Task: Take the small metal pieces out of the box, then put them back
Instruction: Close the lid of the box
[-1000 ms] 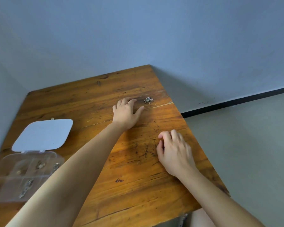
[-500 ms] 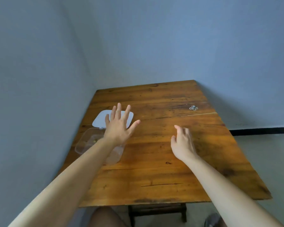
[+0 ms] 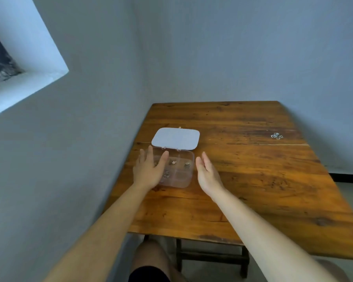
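I saw two bare forearms with no sleeves, watch or rings on either. The left hand (image 3: 149,171) and the right hand (image 3: 207,174) were bare too, with slim fingers. Near the bottom edge, dark shorts (image 3: 149,274) covered the top of one bare knee.

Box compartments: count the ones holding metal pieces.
3 visible in the box: two in the far row, one in the near row. The left hand may hide more.
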Available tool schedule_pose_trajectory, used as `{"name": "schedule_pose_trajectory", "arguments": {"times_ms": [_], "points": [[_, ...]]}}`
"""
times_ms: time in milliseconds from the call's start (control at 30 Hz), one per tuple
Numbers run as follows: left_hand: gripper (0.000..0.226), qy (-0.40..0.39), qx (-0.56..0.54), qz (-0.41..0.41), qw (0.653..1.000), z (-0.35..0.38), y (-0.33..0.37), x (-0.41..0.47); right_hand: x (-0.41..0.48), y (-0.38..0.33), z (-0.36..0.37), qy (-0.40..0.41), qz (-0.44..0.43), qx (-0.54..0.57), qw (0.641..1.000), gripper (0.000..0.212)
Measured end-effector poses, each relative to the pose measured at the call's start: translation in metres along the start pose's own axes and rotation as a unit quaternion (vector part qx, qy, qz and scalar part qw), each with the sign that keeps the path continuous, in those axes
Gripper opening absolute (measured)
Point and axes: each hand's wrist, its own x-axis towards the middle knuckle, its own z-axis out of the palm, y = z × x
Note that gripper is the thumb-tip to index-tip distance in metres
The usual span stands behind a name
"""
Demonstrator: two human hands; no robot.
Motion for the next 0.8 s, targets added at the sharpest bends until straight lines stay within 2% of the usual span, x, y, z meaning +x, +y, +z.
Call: {"name": "schedule_pose_trajectory", "arguments": {"times_ms": [267, 333, 467, 633, 700, 800], "points": [[0.085, -0.017, -0.195, 0.005, 0.981, 0.024, 0.028, -0.02, -0.004, 0.023, -0.045, 0.05, -0.021, -0.039, 0.998, 0.063], [0.09, -0.03, -0.224, -0.01, 0.974, 0.023, 0.027, -0.014, -0.009, 0.029, -0.053, 0.039, -0.029, -0.062, 0.997, 0.074], [0.087, -0.043, -0.301, -0.065, 0.951, 0.017, 0.035, 0.007, -0.018, 0.034, -0.053, 0.003, -0.046, -0.118, 0.992, 0.101], [0.089, -0.041, -0.345, -0.079, 0.934, 0.009, 0.048, 0.047, -0.023, 0.045, -0.047, 0.018, -0.079, -0.194, 0.978, 0.134], [0.091, -0.05, -0.353, -0.085, 0.93, 0.007, 0.056, 0.062, -0.021, 0.047, -0.046, 0.026, -0.074, -0.201, 0.976, 0.136], [0.107, -0.062, -0.375, -0.097, 0.92, 0.011, 0.067, 0.083, -0.019, 0.049, -0.046, 0.035, -0.084, -0.194, 0.977, 0.131]]}}
